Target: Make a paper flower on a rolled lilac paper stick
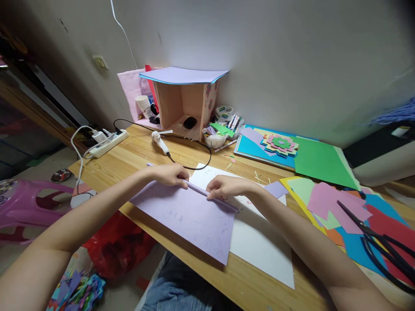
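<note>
A purple sheet of paper (191,220) lies partly over a white sheet (259,242), its near edge reaching past the table's front edge. The sheet's far edge is rolled into a narrow tube. My left hand (173,175) pinches this roll left of its middle, fingers closed. To the right, my right hand (223,186) has its thumb and fingers closed on the same roll. Faint marks show on the purple paper.
Behind the hands are a white glue gun (159,142) with a black cable, a wooden box (181,103) and a bowl of scraps (215,139). Scissors (372,235) lie on coloured paper at right. A power strip (109,143) is at left.
</note>
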Demonstrator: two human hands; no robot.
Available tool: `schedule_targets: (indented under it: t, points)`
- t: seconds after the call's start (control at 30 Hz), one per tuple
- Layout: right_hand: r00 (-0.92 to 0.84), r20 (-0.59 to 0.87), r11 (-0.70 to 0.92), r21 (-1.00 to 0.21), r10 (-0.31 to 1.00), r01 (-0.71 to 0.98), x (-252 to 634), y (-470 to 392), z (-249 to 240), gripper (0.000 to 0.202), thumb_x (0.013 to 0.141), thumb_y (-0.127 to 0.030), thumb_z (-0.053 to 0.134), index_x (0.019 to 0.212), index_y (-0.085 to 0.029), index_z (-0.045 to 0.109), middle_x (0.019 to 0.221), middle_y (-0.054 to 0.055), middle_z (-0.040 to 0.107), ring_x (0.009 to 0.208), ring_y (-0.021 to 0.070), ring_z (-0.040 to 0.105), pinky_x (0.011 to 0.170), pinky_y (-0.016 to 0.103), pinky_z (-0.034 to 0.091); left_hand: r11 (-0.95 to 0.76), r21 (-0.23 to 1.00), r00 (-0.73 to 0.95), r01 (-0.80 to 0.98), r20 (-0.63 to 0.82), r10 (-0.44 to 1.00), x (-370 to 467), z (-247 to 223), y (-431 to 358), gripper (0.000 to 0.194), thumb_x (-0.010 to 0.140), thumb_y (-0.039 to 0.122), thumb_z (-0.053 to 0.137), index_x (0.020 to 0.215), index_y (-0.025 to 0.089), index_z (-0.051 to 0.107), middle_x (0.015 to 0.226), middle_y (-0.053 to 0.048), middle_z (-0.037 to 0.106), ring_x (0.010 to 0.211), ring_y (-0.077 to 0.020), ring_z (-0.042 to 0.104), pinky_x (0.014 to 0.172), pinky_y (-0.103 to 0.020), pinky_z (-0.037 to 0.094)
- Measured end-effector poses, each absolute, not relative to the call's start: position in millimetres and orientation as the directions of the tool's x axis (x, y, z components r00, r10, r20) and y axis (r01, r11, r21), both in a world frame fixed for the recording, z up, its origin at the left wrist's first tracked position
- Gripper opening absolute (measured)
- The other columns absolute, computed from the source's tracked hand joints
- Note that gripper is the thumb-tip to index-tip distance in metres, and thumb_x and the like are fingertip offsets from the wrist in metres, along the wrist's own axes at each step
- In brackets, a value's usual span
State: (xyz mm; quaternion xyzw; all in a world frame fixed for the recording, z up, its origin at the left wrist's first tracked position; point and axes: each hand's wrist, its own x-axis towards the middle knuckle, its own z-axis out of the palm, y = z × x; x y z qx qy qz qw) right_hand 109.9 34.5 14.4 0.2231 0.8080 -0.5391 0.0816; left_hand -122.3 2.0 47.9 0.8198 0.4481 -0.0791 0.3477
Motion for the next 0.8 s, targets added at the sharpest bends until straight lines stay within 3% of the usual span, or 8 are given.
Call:
schedule_targets:
  t: [0.2, 0.43, 0.6, 0.8]
  points:
    - [-0.875, -0.387, 0.227, -0.86, 0.291, 0.456, 109.8, 34.8, 6.3, 0.029, 0.067, -0.043, 0.064, 0.066, -0.015, 0.056, 0.051, -0.006, 0.044, 0.048, 0.0062, 0.037, 0.046, 0.021, 0.027, -0.43, 0.453, 0.607, 0.781, -0.393, 0.69, -123.0, 56.3, 1.1, 0.019, 0.077, 0.034, 0.053, 0.074, 0.016, 0.06, 0.06, 0.002, 0.052, 0.056, -0.0103, 0.043, 0.052, -0.021, 0.027]
    - [-0.916, -0.387, 0.255, -0.88, 0.104, 0.401, 118.0, 43.2, 11.0, 0.035, 0.073, -0.047, 0.059, 0.061, -0.014, 0.054, 0.052, -0.005, 0.044, 0.05, 0.006, 0.039, 0.05, 0.021, 0.031, -0.473, 0.407, 0.609, 0.782, -0.336, 0.718, -129.9, 70.0, -4.5, 0.021, 0.078, 0.034, 0.053, 0.076, 0.016, 0.062, 0.068, -0.001, 0.059, 0.061, -0.0116, 0.048, 0.055, -0.022, 0.03]
    - [-0.918, -0.363, 0.334, -0.856, 0.157, 0.395, 114.9, 41.0, 12.3, 0.037, 0.075, -0.047, 0.056, 0.059, -0.014, 0.051, 0.052, -0.006, 0.041, 0.049, 0.0054, 0.036, 0.049, 0.02, 0.029, -0.463, 0.411, 0.604, 0.785, -0.346, 0.718, -135.5, 68.6, -4.2, 0.023, 0.079, 0.035, 0.052, 0.075, 0.015, 0.063, 0.065, -0.001, 0.058, 0.06, -0.0115, 0.048, 0.055, -0.021, 0.03]
    - [-0.916, -0.374, 0.28, -0.873, 0.145, 0.4, 118.6, 42.4, 14.1, 0.036, 0.077, -0.048, 0.053, 0.064, -0.014, 0.051, 0.055, -0.005, 0.042, 0.051, 0.0057, 0.037, 0.05, 0.021, 0.029, -0.436, 0.417, 0.582, 0.798, -0.344, 0.737, -144.2, 70.1, -4.3, 0.026, 0.08, 0.036, 0.05, 0.075, 0.014, 0.062, 0.065, -0.001, 0.057, 0.061, -0.0119, 0.049, 0.055, -0.021, 0.031]
